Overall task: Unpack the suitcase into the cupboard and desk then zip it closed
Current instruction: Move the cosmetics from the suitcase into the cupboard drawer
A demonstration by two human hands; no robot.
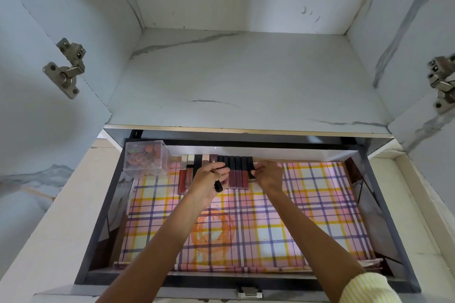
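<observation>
Left hand grips tube beside clear box.

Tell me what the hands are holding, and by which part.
The left hand grips a black tube around its middle, one end showing below the fingers. The right hand pinches the rightmost lip gloss in the row, near its cap.

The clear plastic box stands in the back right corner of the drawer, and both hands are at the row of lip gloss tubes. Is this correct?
No. The head view shows the clear plastic box in the back left corner of the open drawer; the left hand and right hand are at the row of lip gloss tubes.
</observation>
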